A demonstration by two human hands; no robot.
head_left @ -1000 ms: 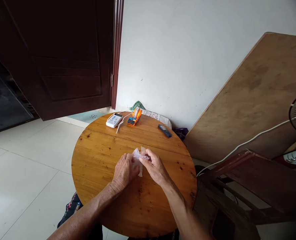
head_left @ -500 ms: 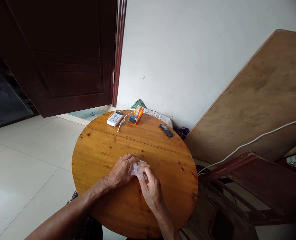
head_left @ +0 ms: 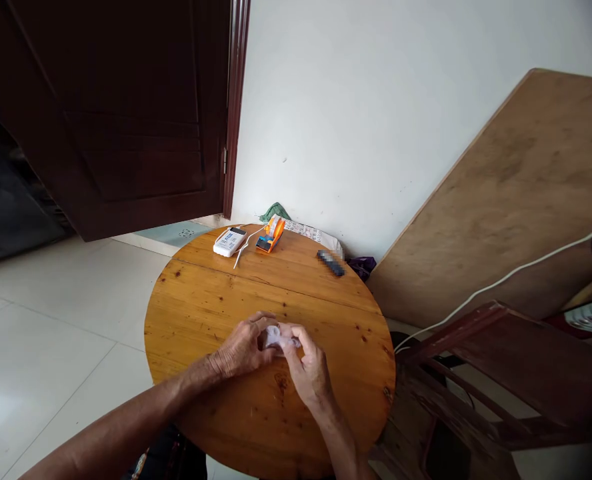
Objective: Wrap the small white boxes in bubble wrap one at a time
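Between my two hands is a small, whitish, translucent plastic wrapping (head_left: 276, 337), crinkled like bubble wrap. My left hand (head_left: 246, 345) curls around its left side, fingers bent over the far edge. From the right, my right hand (head_left: 310, 373) pinches it between thumb and forefinger. Whether anything lies inside the wrapping I cannot tell. Both hands are low over the middle of the round wooden table (head_left: 196, 320).
Toward the table's back stand a white power bank (head_left: 230, 241) with a white cable (head_left: 243, 249) and an orange tape dispenser (head_left: 272, 236). A dark, blurred-out object (head_left: 331, 263) lies at back right. A wooden chair (head_left: 506, 360) stands on the right.
The wrapping has been pressed flatter, and the pale flap that stood up at its far side is folded down. My right hand has shifted slightly right. The camera view has tilted slightly.
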